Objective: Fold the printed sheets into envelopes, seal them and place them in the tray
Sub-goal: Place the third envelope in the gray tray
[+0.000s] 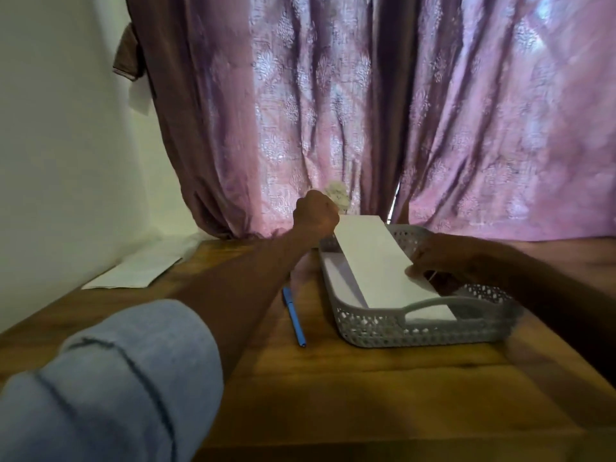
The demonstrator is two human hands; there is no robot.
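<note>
A long white envelope lies slanted over the grey perforated tray, its far end raised above the tray's back rim. My right hand pinches its right edge over the tray. My left hand is stretched out to the envelope's far end, fingers curled at its corner; the grip itself is hidden behind the hand. Another white envelope lies flat inside the tray underneath.
A blue pen lies on the wooden table just left of the tray. White printed sheets lie at the far left by the wall. A purple curtain hangs right behind the tray.
</note>
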